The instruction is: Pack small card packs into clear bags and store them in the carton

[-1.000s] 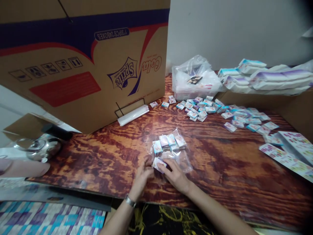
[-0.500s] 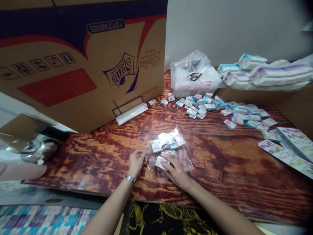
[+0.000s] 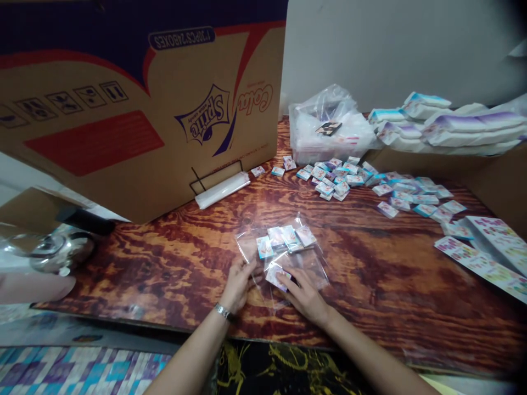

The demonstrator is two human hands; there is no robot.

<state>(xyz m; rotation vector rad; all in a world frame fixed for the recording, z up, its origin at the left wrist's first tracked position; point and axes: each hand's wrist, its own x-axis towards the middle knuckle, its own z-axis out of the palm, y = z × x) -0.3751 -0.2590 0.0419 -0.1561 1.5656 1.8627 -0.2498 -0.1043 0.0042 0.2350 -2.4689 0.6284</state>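
Observation:
A clear plastic bag [image 3: 313, 263] lies on the wooden table [image 3: 391, 274] in front of me. Several small white-and-blue packets [image 3: 285, 239] sit in a row inside it. My left hand [image 3: 237, 284], with a watch on the wrist, pinches the bag's left edge. My right hand [image 3: 303, 296] rests on the bag, its fingers closed on one small packet [image 3: 275, 273] at the bag's near end.
A large cardboard box [image 3: 135, 109] stands at the back left, with a white tube [image 3: 222, 191] at its foot. Loose packets [image 3: 333, 181] spread across the back right. Behind them are a bag of clear sleeves [image 3: 329, 131] and stacked white packs [image 3: 448, 126]. Printed cards [image 3: 481, 258] lie right.
My left hand moved out to the left, then came back to the bag's edge. The bag was shifted and spread a little. My right hand stayed on the packet.

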